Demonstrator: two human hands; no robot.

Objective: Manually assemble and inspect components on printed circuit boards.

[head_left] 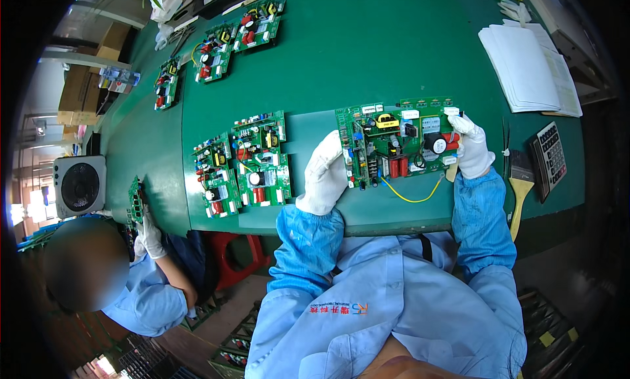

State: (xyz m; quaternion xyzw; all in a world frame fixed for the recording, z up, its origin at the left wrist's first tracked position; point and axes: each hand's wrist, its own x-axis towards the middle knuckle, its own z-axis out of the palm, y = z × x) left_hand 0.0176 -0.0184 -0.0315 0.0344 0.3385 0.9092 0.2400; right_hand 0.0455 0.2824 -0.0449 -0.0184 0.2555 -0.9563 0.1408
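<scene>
Between my two gloved hands I hold a green circuit board [397,143], raised over the near edge of the table. It carries red capacitors, a yellow-wrapped transformer, white connectors and a round black part with a white top; a yellow wire [420,200] loops down from its lower edge. My left hand [326,172], in a white knit glove, is closed on the board's left end, its fingertips partly hidden behind it. My right hand [471,146] grips the right end, with the fingers bent over the edge near a white connector.
Left of my hands lie more circuit boards [262,159], with several others [213,54] farther back. On the right are stacked papers [525,67], a yellow-handled brush [520,189] and a calculator [550,159]. A co-worker [147,274] holds a board at left, near a fan [80,187].
</scene>
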